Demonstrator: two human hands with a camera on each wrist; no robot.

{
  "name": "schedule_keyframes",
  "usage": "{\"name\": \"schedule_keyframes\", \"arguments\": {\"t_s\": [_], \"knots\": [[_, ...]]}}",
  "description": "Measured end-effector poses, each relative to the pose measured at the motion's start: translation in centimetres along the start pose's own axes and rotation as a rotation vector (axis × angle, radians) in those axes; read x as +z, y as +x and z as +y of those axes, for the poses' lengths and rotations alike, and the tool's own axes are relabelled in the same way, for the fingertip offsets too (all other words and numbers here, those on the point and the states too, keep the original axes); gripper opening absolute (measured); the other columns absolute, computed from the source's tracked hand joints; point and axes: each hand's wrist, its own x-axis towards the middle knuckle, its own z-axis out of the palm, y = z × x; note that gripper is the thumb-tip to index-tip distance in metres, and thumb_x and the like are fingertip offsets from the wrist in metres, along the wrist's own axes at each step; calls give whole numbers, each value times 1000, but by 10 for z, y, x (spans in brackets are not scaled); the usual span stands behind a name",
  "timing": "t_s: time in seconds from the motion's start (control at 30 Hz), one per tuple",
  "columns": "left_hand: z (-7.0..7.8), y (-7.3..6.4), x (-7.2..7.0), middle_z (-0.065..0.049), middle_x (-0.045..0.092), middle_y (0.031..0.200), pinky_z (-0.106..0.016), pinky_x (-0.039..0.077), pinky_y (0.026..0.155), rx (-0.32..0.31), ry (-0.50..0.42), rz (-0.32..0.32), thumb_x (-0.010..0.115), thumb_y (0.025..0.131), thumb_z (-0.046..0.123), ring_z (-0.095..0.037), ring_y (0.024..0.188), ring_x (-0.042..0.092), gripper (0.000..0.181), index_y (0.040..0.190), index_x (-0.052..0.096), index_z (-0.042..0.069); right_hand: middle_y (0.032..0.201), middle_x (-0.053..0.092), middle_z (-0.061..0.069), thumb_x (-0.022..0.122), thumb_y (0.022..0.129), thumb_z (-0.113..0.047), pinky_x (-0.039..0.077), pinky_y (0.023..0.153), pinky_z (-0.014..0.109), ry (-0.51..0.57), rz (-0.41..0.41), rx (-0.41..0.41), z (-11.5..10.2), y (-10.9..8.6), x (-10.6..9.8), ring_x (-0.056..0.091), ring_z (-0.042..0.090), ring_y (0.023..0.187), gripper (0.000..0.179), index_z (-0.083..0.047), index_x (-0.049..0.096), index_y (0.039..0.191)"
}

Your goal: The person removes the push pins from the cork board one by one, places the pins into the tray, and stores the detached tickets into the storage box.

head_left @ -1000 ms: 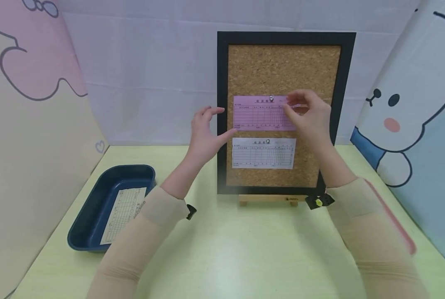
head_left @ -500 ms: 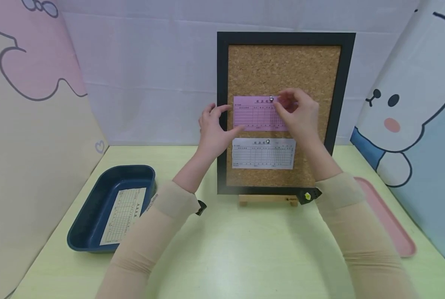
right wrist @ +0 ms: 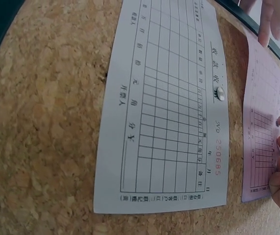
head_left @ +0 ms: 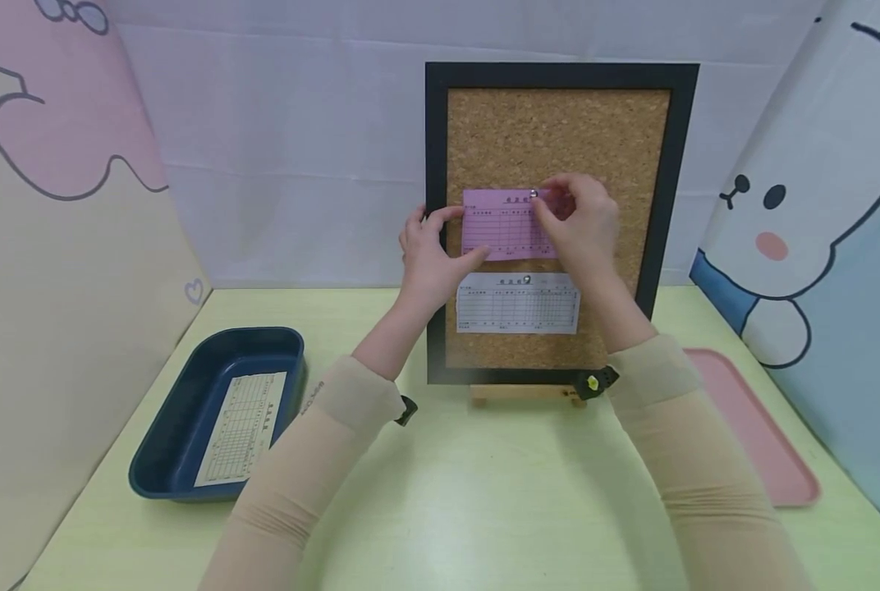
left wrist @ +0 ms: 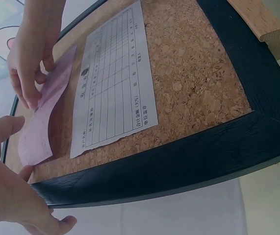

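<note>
A pink receipt slip (head_left: 501, 226) hangs on the cork board (head_left: 558, 131), bowed away from the cork in the left wrist view. At its top, the thumb and finger of my right hand (head_left: 584, 222) pinch a silver push pin (head_left: 533, 194). My left hand (head_left: 433, 254) is spread at the slip's left end, index fingertip at the upper corner and thumb at the lower edge. Below hangs a white receipt slip (head_left: 517, 305), fixed by its own silver pin (right wrist: 220, 93). The right hand covers the pink slip's right end in the head view.
The black-framed board stands on a small wooden easel (head_left: 521, 392) on the pale table. A navy tray (head_left: 148, 460) at the left holds a cream printed form (head_left: 240, 427). A pink tray (head_left: 765, 435) lies at the right, partly behind the right sleeve.
My right hand has moved left along the pink slip to the pin. The left hand has come right and up to the slip's left end, and the slip now bows.
</note>
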Motion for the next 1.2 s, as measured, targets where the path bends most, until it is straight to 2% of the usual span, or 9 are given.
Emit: {"name": "schedule_keyframes", "arguments": {"t_s": [0.2,0.37,0.6,0.77,0.9,1.0,1.1,1.2], "knots": [[-5,2,5,-14,5,156,-60,15,109,16,19,-14,81,74,30,-29,143,0,66,130,47,25,92,65,8,67,88,-27,43,75,27,-35,9,8,-2,0,2,55,16,79,25,-8,67,102],[-11,3,9,-13,5,155,-60,11,110,52,32,0,83,72,27,-28,144,-1,70,130,45,26,92,65,7,66,88,-29,41,74,27,-47,12,11,-2,0,4,54,16,80,25,-9,67,103],[-17,1,9,-12,11,154,-57,13,111,66,8,21,81,74,29,-28,143,3,64,127,45,23,91,65,7,67,87,-31,40,76,30,-73,13,11,-4,-1,7,52,17,83,26,-9,67,102],[-21,0,11,-11,19,151,-52,14,112,90,27,26,79,76,32,-27,142,7,56,121,48,18,91,65,6,67,87,-33,40,71,31,-105,32,42,-5,-1,8,51,16,84,25,-11,67,100],[-22,-2,12,-12,23,148,-51,14,112,91,15,31,79,77,30,-28,141,9,48,114,53,14,88,64,5,65,87,-33,42,78,31,-117,49,59,-6,-1,9,52,16,82,24,-11,68,97],[-24,-2,12,-13,22,150,-52,14,112,77,11,21,79,77,32,-29,142,7,46,112,55,12,85,64,5,65,88,-33,40,75,30,-132,56,61,-7,-1,10,52,17,80,24,-11,68,95],[-26,-3,12,-15,19,151,-54,16,111,70,19,7,79,76,37,-30,143,6,50,113,56,12,83,63,5,64,88,-34,34,64,28,-158,57,73,-9,-1,10,50,18,79,25,-11,68,93],[-26,-4,12,-15,17,152,-55,19,110,61,9,2,77,77,40,-31,143,7,50,113,57,13,83,63,4,62,88,-36,30,61,26,-184,56,83,-10,-1,11,50,18,80,26,-11,68,93]]}}
